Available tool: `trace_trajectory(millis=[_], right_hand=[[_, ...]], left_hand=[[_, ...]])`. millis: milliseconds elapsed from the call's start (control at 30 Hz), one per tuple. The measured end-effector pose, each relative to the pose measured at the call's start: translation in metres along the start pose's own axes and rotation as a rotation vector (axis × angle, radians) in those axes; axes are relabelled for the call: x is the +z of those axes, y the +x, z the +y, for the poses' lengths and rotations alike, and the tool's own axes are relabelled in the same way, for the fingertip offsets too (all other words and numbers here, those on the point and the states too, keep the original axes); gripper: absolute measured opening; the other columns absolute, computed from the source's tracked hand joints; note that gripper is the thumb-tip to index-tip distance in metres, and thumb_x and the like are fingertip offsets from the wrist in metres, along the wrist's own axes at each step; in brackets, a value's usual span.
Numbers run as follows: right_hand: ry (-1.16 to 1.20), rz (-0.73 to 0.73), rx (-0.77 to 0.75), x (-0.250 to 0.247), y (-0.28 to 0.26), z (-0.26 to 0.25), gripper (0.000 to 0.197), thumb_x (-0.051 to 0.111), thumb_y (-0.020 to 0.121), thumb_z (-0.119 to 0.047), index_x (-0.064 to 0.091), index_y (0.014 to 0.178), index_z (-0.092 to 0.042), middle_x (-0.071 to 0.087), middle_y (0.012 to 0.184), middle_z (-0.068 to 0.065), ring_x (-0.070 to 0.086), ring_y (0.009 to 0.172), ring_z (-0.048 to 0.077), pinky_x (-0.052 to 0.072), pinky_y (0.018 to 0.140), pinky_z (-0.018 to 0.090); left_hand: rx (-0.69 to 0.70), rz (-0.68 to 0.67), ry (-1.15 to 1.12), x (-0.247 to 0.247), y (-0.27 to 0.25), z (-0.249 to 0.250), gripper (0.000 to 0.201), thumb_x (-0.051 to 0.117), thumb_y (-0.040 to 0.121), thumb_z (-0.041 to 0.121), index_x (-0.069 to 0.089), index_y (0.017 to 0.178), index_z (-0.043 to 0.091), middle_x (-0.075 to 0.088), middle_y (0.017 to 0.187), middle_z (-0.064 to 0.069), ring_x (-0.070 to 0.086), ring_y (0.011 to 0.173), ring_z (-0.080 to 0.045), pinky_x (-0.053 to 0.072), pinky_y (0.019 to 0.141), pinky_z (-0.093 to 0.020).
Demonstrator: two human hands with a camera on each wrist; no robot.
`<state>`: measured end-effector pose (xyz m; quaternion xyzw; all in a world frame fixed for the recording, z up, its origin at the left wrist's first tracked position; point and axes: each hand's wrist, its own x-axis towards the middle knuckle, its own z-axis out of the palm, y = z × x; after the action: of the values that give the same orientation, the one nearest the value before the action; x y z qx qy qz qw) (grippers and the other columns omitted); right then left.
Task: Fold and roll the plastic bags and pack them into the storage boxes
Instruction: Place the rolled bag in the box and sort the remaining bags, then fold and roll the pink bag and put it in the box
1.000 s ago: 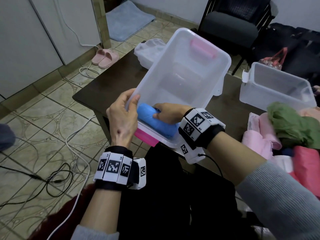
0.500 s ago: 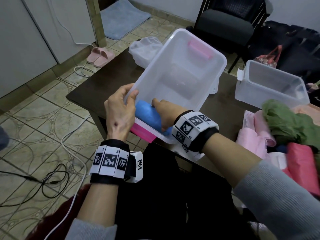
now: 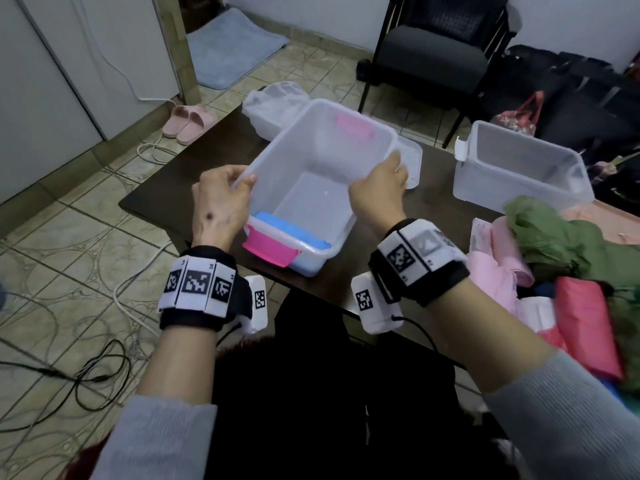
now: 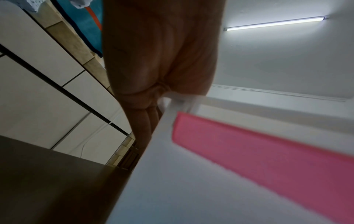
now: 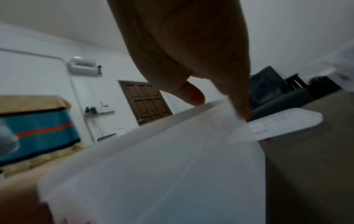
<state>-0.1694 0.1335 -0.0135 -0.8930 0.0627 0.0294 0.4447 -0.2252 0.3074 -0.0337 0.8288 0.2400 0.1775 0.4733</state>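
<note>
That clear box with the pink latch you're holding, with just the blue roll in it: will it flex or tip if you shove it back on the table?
Probably light: the clear box holds only the blue roll. Its thin translucent walls may flex where the left hand and right hand grip the rim. The roll lies at the near end, so that end likely sits heavier and it could shift when pushed.

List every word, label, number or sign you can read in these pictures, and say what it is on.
No readable words or numbers.
Wristbands on the left hand and right hand: black-and-white square code markers with tiny edge characters, too small to read.
Lid beside the held storage box: pale sticker, print too blurred to read.
Second box and blue bag: no text visible.
</note>
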Motion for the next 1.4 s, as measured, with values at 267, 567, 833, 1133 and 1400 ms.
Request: trace_trajectory(millis=[267, 567, 833, 1133, 1400], right_hand=[[0.202, -0.097, -0.015, -0.006, 0.012, 0.024, 0.030, 0.039, 0.089, -0.007, 0.054, 0.114, -0.007, 0.057, 0.102, 0.005, 0.052, 0.088, 0.020, 0.040, 0.065, 0.025], [-0.364, 0.221, 0.050, -0.076, 0.003, 0.125, 0.030, 0.048, 0.087, -0.008, 0.059, 0.115, -0.010, 0.050, 0.125, 0.017, 0.042, 0.121, 0.031, 0.033, 0.100, 0.033], [-0.560, 0.083, 0.374, -0.116, -0.009, 0.180, 0.077, 0.053, 0.091, -0.045, 0.024, 0.137, 0.009, 0.033, 0.140, 0.029, 0.034, 0.129, 0.043, 0.032, 0.103, 0.040], [-0.676, -0.069, 0.118, -0.110, -0.016, 0.170, 0.057, 0.064, 0.081, -0.038, 0.048, 0.128, -0.009, 0.053, 0.128, 0.011, 0.046, 0.120, 0.032, 0.038, 0.095, 0.039], [-0.915, -0.155, -0.321, -0.088, -0.031, 0.148, 0.048, 0.058, 0.086, -0.016, 0.044, 0.131, -0.022, 0.044, 0.132, 0.002, 0.034, 0.124, 0.024, 0.031, 0.093, 0.039]], left_hand=[[-0.035, -0.069, 0.128, 0.001, 0.005, 0.006, 0.034, 0.051, 0.095, 0.029, 0.057, 0.127, 0.018, 0.060, 0.124, -0.005, 0.055, 0.102, -0.015, 0.040, 0.089, -0.027], [0.602, 0.026, 0.080, 0.022, -0.047, 0.055, 0.032, 0.049, 0.094, 0.012, 0.056, 0.124, 0.011, 0.058, 0.121, 0.001, 0.054, 0.109, -0.010, 0.034, 0.092, -0.011], [0.573, -0.678, 0.211, 0.148, -0.116, 0.040, 0.042, 0.051, 0.095, 0.026, 0.047, 0.135, 0.015, 0.037, 0.148, -0.005, 0.029, 0.139, -0.017, 0.015, 0.110, -0.019], [0.600, -0.640, 0.320, 0.187, -0.124, -0.019, 0.043, 0.042, 0.098, 0.018, 0.041, 0.140, 0.013, 0.032, 0.151, -0.004, 0.019, 0.144, -0.017, 0.005, 0.116, -0.026], [0.158, -0.523, -0.011, 0.176, -0.106, 0.004, 0.041, 0.047, 0.090, 0.003, 0.051, 0.130, 0.009, 0.057, 0.131, -0.006, 0.054, 0.119, -0.015, 0.025, 0.088, -0.002]])
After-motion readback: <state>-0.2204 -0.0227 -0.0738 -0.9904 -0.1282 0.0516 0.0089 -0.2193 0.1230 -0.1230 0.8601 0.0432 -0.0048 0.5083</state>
